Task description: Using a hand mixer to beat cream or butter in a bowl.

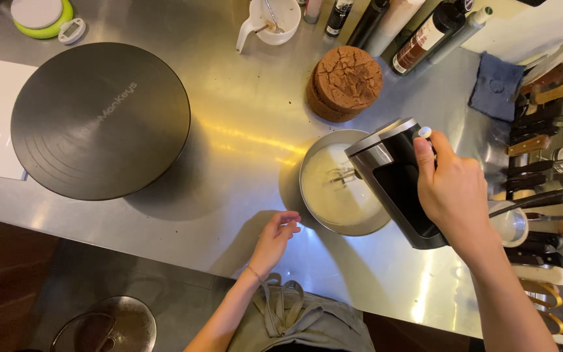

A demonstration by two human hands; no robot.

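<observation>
My right hand grips the handle of a black and silver hand mixer, thumb on its top switch. The mixer's beaters dip into white cream in a steel bowl on the steel counter. My left hand rests on the counter just left of the bowl, fingers loosely curled, holding nothing; whether it touches the rim is unclear. A round brown cake with a cracked top stands behind the bowl.
A large black turntable sits at the left. A white cup, bottles and a green scale line the back. Knives and a blue cloth lie at the right. A small clear cup stands by the mixer.
</observation>
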